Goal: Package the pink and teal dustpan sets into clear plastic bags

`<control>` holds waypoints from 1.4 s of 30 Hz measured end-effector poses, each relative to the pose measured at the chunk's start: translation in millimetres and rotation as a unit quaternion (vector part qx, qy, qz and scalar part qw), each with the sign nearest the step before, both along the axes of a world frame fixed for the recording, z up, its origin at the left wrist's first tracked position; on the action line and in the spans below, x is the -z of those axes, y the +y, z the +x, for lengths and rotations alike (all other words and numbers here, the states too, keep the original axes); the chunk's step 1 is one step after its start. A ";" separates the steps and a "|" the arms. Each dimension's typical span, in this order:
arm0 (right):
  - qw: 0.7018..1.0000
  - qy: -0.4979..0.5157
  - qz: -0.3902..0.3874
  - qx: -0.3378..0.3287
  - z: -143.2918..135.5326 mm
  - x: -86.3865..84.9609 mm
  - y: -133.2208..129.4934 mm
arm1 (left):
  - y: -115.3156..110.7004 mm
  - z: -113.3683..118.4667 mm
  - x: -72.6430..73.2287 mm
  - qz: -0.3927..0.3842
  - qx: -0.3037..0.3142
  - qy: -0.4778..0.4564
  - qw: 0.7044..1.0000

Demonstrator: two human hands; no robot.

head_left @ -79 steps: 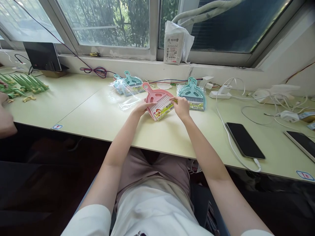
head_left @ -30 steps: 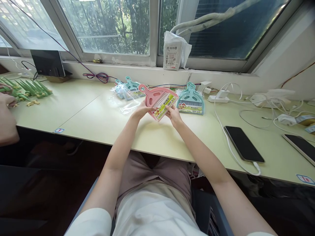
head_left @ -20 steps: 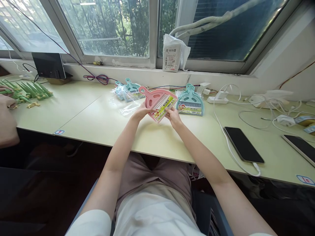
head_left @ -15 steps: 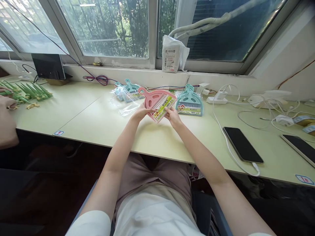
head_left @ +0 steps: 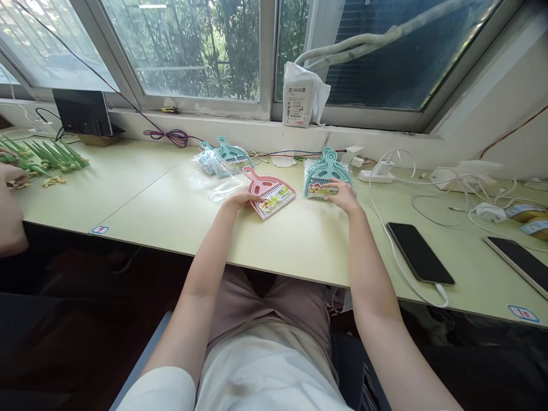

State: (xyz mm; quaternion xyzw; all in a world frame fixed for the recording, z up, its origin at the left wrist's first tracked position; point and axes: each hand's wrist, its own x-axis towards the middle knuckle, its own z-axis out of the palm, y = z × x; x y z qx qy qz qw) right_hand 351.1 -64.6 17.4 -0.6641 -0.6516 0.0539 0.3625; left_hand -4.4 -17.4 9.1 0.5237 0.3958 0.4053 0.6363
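Observation:
My left hand [head_left: 243, 198] grips the left edge of a pink dustpan-and-brush set [head_left: 274, 197] with a green and white label, low over the table. My right hand [head_left: 343, 197] is at the front of a teal dustpan set [head_left: 329, 170] in clear wrap, its fingers apart over the label. Whether it grips the set cannot be made out. Behind my left hand lie more teal dustpan sets [head_left: 229, 154], with crumpled clear plastic [head_left: 222, 185] around them.
A black phone [head_left: 419, 252] on a white cable lies right, near another phone [head_left: 520, 260] and tangled chargers. A boxed item in plastic [head_left: 297, 103] stands on the sill. Far left, a person's hand [head_left: 11, 174] is by green bundles [head_left: 60, 155]; a dark tablet [head_left: 83, 112] stands behind.
My right hand has let go of the pink set and moved right to the teal set. The pink set, still in my left hand, has come down and tilted flatter.

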 end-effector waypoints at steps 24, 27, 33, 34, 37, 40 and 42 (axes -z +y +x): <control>0.981 -0.095 0.101 0.139 -8.6 40.6 18.2 | -33.6 35.4 -24.7 0.319 -0.252 0.518 0.753; 0.979 -0.098 0.090 0.153 -9.5 40.0 19.5 | -33.4 73.1 -25.7 0.361 -0.176 0.486 0.776; 0.964 -0.026 0.099 0.247 -4.5 39.8 21.9 | -10.4 170.7 -13.7 0.307 -0.061 0.475 0.823; 0.961 0.000 0.095 0.261 -3.1 39.7 21.8 | -4.7 181.4 -10.6 0.303 -0.070 0.470 0.826; 0.957 0.077 0.056 0.275 0.9 39.0 21.3 | 11.1 197.1 -0.7 0.280 -0.111 0.433 0.850; 0.957 0.111 0.029 0.268 3.2 37.6 20.7 | 20.2 196.1 7.4 0.243 -0.139 0.400 0.873; 0.955 0.133 0.034 0.262 4.0 36.4 19.9 | 20.8 193.2 10.2 0.237 -0.147 0.384 0.880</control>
